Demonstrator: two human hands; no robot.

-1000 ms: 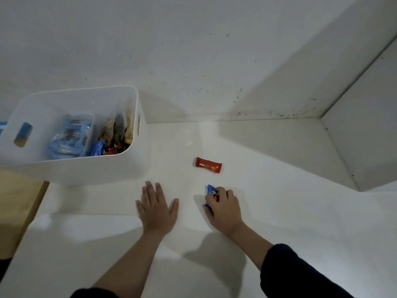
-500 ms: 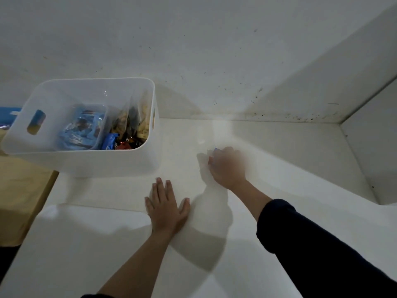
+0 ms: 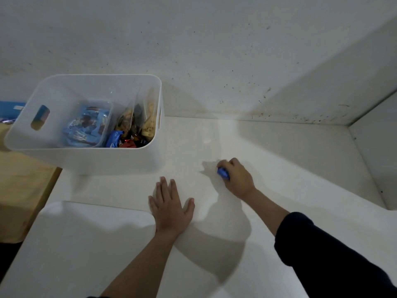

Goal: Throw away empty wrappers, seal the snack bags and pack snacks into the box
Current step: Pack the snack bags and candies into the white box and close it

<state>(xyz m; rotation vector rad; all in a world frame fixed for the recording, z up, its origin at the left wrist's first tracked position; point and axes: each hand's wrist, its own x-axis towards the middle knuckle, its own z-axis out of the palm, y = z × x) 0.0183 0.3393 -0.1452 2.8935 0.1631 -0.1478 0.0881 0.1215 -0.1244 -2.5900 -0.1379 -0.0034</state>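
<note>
white counter (image 3: pixel 279 160), speckled wall (image 3: pixel 214 50) | left hand (image 3: pixel 169 207) flat | right hand (image 3: pixel 238 179) grips blue snack (image 3: pixel 223 173)

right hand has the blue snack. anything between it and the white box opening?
Nothing visible does. The right hand holds the blue snack over bare counter to the right of the white box. The left hand lies flat nearer the camera, off that line. Only the box's own right wall must be cleared; its top is open.
</note>
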